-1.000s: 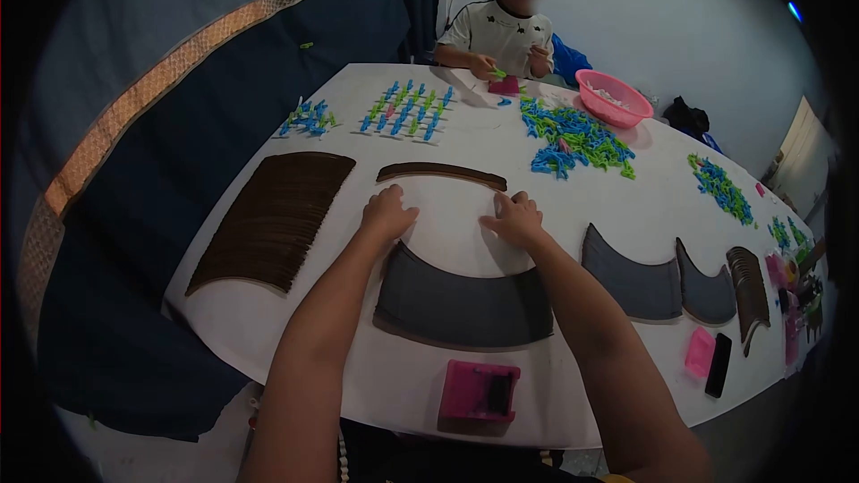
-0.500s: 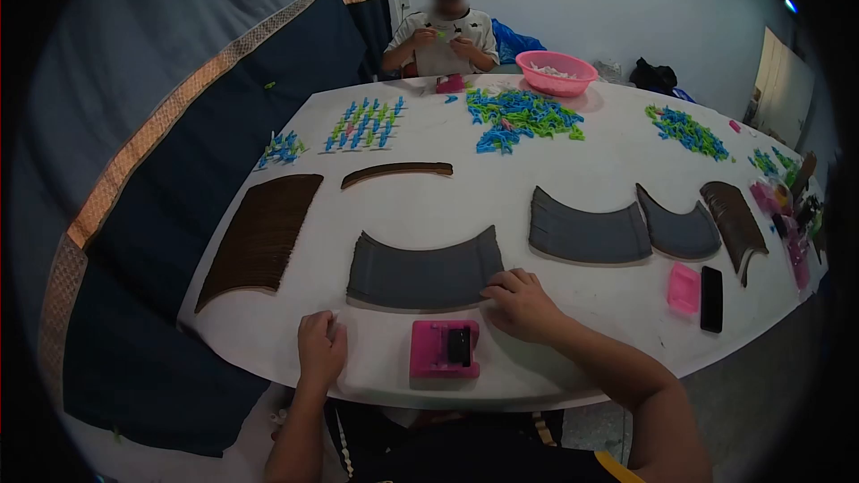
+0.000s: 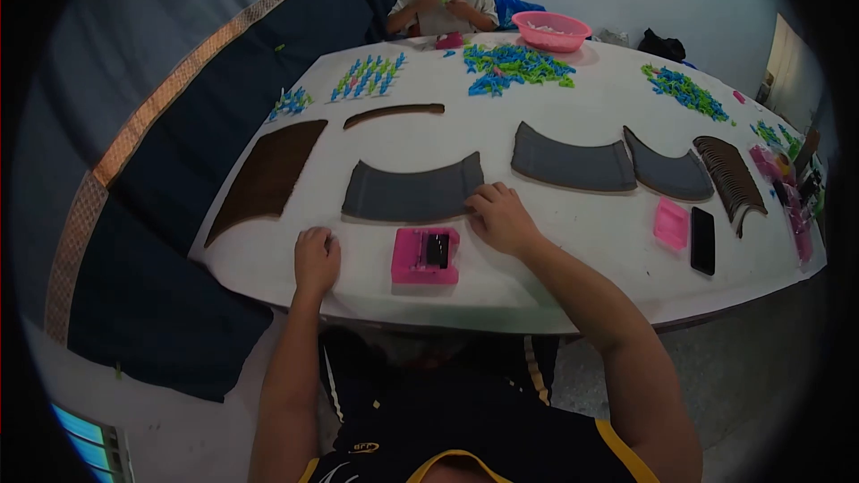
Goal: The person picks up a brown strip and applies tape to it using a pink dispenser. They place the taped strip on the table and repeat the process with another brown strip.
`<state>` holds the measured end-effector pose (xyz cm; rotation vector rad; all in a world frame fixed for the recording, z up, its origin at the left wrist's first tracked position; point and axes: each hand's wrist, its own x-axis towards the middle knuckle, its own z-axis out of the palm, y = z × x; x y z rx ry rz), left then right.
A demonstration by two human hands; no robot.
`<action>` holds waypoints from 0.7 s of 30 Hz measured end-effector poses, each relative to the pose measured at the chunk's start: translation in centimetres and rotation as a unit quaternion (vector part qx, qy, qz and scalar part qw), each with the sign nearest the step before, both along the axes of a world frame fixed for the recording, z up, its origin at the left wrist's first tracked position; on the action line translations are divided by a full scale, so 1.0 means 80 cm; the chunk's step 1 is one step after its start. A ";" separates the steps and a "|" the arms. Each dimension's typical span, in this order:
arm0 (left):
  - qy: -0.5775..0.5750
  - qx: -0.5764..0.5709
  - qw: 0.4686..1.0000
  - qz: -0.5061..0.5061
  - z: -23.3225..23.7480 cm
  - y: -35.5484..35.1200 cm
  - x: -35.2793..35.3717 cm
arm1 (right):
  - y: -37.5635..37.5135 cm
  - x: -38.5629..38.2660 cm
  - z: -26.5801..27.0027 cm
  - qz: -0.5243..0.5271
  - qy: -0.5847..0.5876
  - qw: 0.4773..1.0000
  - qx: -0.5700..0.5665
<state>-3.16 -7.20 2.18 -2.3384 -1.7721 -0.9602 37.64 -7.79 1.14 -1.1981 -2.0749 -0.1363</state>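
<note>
On the white table lies a dark grey curved stack (image 3: 413, 190) with a brown lower edge, apparently made of thin strips. My right hand (image 3: 501, 217) has its bent fingertips on the stack's near right corner; the exact grip is partly hidden. Further left, my left hand (image 3: 317, 259) rests closed near the table's front edge, thumb against the curled fingers. Whatever it may hold is hidden. Between my hands, closer to me, stands a pink device (image 3: 412, 257) with a black part on its right side.
Brown stack (image 3: 268, 181), brown curved strip (image 3: 394, 114), two grey stacks (image 3: 573, 161) and a ribbed brown stack (image 3: 729, 174) lie around. Pink tray (image 3: 671, 224), black phone-like slab (image 3: 703, 241), blue-green clip piles (image 3: 519, 67) and pink basin (image 3: 552, 33) are farther off. A person (image 3: 445, 9) sits opposite.
The view has tilted downward, so the table sits higher in the picture. Both hands keep roughly their places on the table. A small white bit by my left thumb no longer shows.
</note>
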 end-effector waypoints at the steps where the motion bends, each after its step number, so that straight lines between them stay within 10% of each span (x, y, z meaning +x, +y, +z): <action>1: 0.002 0.002 1.000 -0.003 0.003 0.000 0.001 | 0.001 0.000 -0.001 0.000 0.000 1.000 0.001; 21: -0.040 0.012 0.999 -0.003 -0.002 -0.003 -0.003 | -0.005 -0.002 0.008 -0.019 0.053 0.998 -0.016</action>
